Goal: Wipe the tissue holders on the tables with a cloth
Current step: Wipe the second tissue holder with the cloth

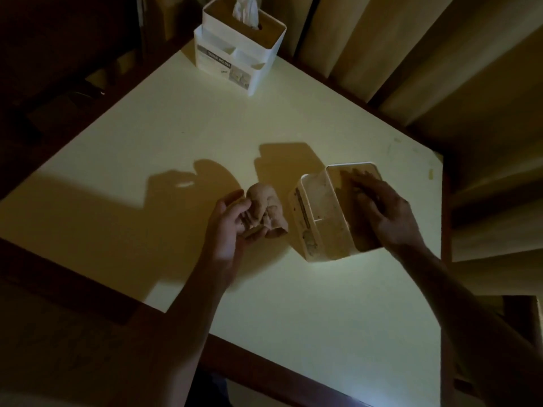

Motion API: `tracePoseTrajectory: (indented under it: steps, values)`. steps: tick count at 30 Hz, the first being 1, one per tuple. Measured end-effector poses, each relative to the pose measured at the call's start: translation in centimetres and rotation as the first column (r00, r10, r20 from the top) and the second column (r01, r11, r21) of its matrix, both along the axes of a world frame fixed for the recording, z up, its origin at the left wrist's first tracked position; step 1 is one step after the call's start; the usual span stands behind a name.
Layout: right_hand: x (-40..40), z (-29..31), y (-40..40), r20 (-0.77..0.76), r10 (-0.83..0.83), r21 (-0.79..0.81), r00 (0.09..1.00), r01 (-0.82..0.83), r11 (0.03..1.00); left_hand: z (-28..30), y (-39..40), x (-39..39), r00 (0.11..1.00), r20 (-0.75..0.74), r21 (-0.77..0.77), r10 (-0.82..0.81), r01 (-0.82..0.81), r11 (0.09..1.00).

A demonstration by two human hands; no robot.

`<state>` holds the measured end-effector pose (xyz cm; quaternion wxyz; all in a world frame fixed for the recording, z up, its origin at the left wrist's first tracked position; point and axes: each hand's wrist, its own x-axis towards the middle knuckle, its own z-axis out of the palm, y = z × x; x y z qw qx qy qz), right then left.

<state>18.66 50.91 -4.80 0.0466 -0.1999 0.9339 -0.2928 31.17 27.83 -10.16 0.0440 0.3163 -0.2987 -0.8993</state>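
A white tissue holder stands near the middle of the pale table, tilted toward me, with dirty compartments on its near side. My right hand lies across its top, fingers spread over the wooden lid. To its left, my left hand holds a crumpled brownish cloth in curled fingers, just above the tabletop and apart from the holder. A second white tissue holder with a tissue sticking out stands upright at the table's far corner.
The table has a dark wooden rim. Tall beige curtains hang behind it on the right. Dark furniture fills the left side. The room is dim, with strong shadows on the tabletop.
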Motion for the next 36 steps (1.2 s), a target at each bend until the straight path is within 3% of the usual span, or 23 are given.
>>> tracePoseTrajectory:
  steps: [3,6,11,17,25,28,32,36]
  values:
    - [0.4,-0.7,-2.2,-0.107,-0.122,0.019,0.987,0.124,0.992,-0.1,0.5,-0.3,0.997,-0.011,-0.180,-0.075,0.072,0.981]
    - [0.8,-1.6,-2.8,-0.166,-0.131,0.069,0.977,0.144,0.987,-0.5,1.0,-0.7,0.988,-0.061,-0.375,-0.139,0.106,0.921]
    - [0.6,-2.0,-2.6,-0.188,-0.106,0.083,0.977,0.123,0.989,-2.2,1.3,-1.4,0.971,-0.028,-0.468,-0.238,0.197,0.861]
    - [0.7,-2.3,-2.6,-0.234,-0.099,0.095,0.967,0.125,0.988,-1.9,0.9,-2.2,0.977,0.121,-0.789,-0.176,0.202,0.580]
    - [0.7,-2.2,-2.4,-0.234,-0.095,0.108,0.968,0.123,0.987,-1.2,-0.6,-1.3,0.969,0.048,-0.843,-0.243,0.170,0.511]
    - [0.7,-2.2,-2.5,-0.240,-0.096,0.126,0.966,0.129,0.984,-0.4,-1.2,-0.6,0.974,0.049,-0.898,-0.220,0.139,0.417]
    - [0.6,-2.2,-2.6,-0.232,-0.102,0.146,0.967,0.139,0.980,0.8,-2.3,0.3,0.975,0.128,-0.966,-0.184,0.165,0.199]
    - [0.7,-2.3,-2.5,-0.241,-0.102,0.132,0.965,0.137,0.982,0.0,-3.1,-0.1,0.966,0.203,-0.958,-0.159,0.230,0.173]
